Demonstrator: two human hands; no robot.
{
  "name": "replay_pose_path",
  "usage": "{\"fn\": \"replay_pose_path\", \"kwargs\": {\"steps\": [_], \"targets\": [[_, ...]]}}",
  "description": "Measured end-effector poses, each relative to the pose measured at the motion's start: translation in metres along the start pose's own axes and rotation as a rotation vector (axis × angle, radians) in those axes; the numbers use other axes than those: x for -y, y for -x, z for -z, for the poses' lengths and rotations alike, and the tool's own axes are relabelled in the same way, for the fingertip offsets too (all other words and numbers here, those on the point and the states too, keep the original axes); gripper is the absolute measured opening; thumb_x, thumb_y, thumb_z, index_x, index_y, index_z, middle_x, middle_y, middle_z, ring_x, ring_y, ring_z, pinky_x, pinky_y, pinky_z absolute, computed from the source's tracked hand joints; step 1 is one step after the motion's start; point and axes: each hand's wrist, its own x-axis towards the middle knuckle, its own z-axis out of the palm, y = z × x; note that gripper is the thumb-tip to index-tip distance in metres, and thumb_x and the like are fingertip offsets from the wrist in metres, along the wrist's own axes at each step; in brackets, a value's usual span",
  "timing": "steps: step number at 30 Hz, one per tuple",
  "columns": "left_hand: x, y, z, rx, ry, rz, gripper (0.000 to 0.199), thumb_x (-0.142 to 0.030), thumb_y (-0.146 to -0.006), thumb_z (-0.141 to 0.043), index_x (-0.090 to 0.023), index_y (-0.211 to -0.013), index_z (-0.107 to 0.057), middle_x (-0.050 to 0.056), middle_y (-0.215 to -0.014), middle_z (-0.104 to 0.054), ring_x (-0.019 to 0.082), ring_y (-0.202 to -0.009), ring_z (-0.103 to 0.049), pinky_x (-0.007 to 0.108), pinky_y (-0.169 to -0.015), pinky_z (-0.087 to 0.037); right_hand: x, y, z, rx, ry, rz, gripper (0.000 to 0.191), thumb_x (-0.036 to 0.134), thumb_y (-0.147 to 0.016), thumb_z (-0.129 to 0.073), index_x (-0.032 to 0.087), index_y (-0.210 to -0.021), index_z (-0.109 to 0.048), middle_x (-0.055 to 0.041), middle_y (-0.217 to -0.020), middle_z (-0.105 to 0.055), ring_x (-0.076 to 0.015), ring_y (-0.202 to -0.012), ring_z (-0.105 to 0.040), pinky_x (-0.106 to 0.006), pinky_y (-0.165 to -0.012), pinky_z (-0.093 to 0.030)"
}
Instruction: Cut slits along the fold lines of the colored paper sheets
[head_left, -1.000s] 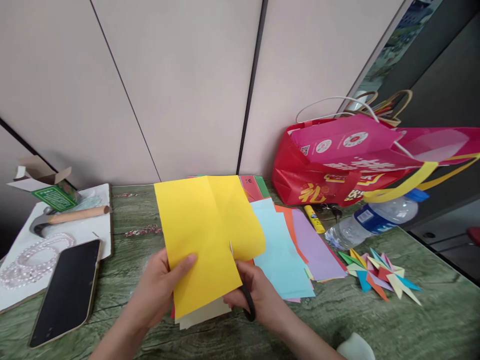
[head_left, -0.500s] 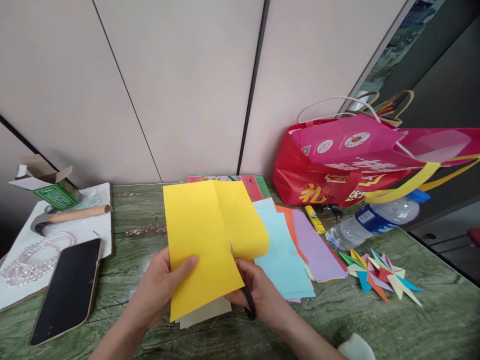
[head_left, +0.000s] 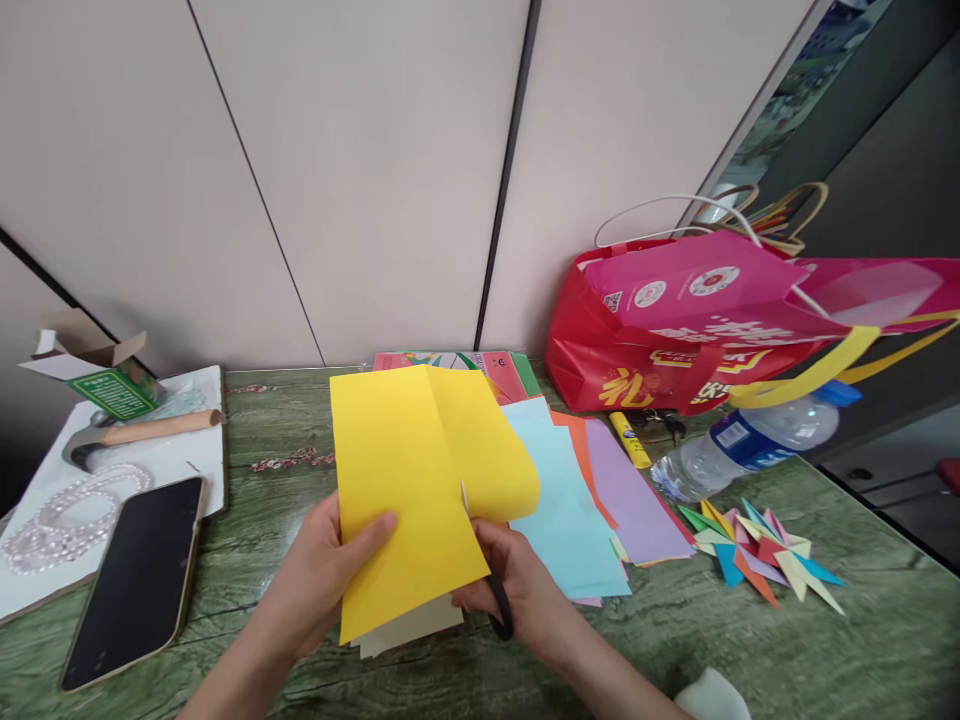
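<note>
A yellow sheet of paper (head_left: 397,480) with a crease down it is held up over the table. My left hand (head_left: 322,565) grips its left edge, thumb on top and fingers behind. In my right hand (head_left: 521,580) is a pair of scissors (head_left: 501,607) with black handles; a blade tip pokes up through the cut in the sheet, and the rest of the blades is hidden. To the right of the cut the paper curls over. Beneath it lie pale sheets (head_left: 420,625), and light blue paper (head_left: 574,530) sits to the right.
Purple paper (head_left: 630,490), a glue stick (head_left: 630,440), a water bottle (head_left: 750,440) and folded paper stars (head_left: 765,550) lie right. Behind stands a red bag (head_left: 600,345). At left are a phone (head_left: 135,580), hammer (head_left: 150,430), beads (head_left: 45,535) and a green box (head_left: 112,392).
The top of the yellow sheet has dipped slightly, and its curled right part has shifted a little. Both hands keep nearly the same place and grip.
</note>
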Motion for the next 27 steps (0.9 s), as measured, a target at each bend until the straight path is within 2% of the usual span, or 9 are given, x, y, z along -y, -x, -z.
{"fn": "replay_pose_path", "kwargs": {"steps": [4, 10, 16, 22, 27], "targets": [[0.000, 0.001, -0.001, -0.024, 0.006, -0.016, 0.038, -0.031, -0.059, -0.076, -0.019, -0.090, -0.058, 0.003, -0.071, -0.073, 0.013, -0.039, -0.059, 0.019, -0.031, -0.043, -0.003, -0.001, 0.001, -0.011, 0.016, 0.004, 0.023, 0.023, -0.059, -0.069, 0.015, -0.075, -0.054, 0.0053, -0.060, -0.054, -0.0081, -0.050, -0.046, -0.021, -0.049, -0.039], [0.002, 0.000, 0.001, 0.011, -0.007, 0.012, 0.039, -0.033, -0.060, -0.075, -0.019, -0.091, -0.057, 0.005, -0.077, -0.074, 0.014, -0.044, -0.061, 0.021, -0.035, -0.045, -0.007, -0.001, 0.003, -0.027, 0.025, -0.007, 0.023, 0.022, -0.058, -0.069, 0.016, -0.074, -0.055, 0.0078, -0.053, -0.051, -0.0076, -0.046, -0.047, -0.020, -0.047, -0.040], [0.000, 0.003, -0.005, -0.036, 0.018, -0.029, 0.036, -0.034, -0.060, -0.075, -0.019, -0.088, -0.059, 0.005, -0.080, -0.074, 0.016, -0.046, -0.062, 0.023, -0.039, -0.047, -0.008, -0.001, 0.001, -0.024, -0.018, 0.004, 0.025, 0.028, -0.057, -0.073, 0.018, -0.072, -0.055, 0.0105, -0.047, -0.043, -0.0057, -0.042, -0.041, -0.020, -0.047, -0.043], [0.000, 0.002, -0.002, -0.025, -0.012, -0.008, 0.039, -0.034, -0.058, -0.076, -0.020, -0.090, -0.060, 0.001, -0.065, -0.072, 0.016, -0.042, -0.060, 0.026, -0.043, -0.048, -0.015, -0.004, 0.001, -0.035, -0.059, 0.002, 0.033, 0.034, -0.054, -0.077, 0.019, -0.070, -0.053, 0.0121, -0.044, -0.039, -0.0038, -0.036, -0.035, -0.020, -0.043, -0.042], [0.001, 0.002, -0.002, -0.017, -0.018, 0.002, 0.037, -0.033, -0.061, -0.075, -0.020, -0.092, -0.058, -0.001, -0.062, -0.071, 0.015, -0.040, -0.059, 0.025, -0.041, -0.048, -0.010, -0.001, 0.001, -0.033, -0.042, -0.007, 0.032, 0.036, -0.056, -0.075, 0.018, -0.070, -0.051, 0.0119, -0.043, -0.041, -0.0043, -0.034, -0.038, -0.021, -0.043, -0.041]]}}
